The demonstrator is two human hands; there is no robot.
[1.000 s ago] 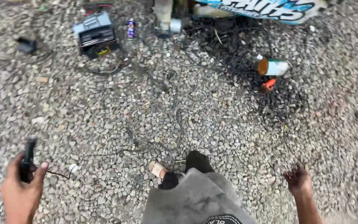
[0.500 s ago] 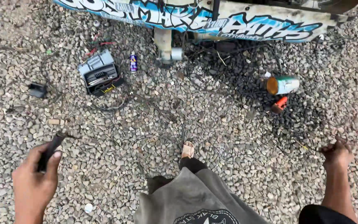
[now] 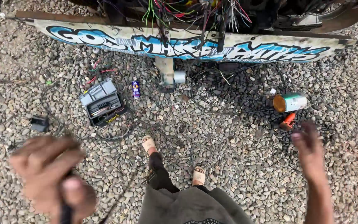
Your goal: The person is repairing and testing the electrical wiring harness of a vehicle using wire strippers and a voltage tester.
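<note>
Your left hand (image 3: 48,176) is gripping a dark tool (image 3: 66,211), upright; your right hand (image 3: 309,149) is hanging open, empty, nearest the orange-capped can (image 3: 290,102).

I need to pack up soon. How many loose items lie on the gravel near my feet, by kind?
Open grey tool case: 1
Small spray can: 1
Tin can on its side: 1
Orange tool: 1
Small black box: 1
Total: 5

A grey toolbox (image 3: 102,102) with a black inside lies open on grey-beige gravel (image 3: 237,166). The long panel (image 3: 195,43) is cream with blue, white and black graffiti lettering. The tin (image 3: 291,102) is pale green with an orange-brown end, beside an orange-red tool (image 3: 287,121).
</note>
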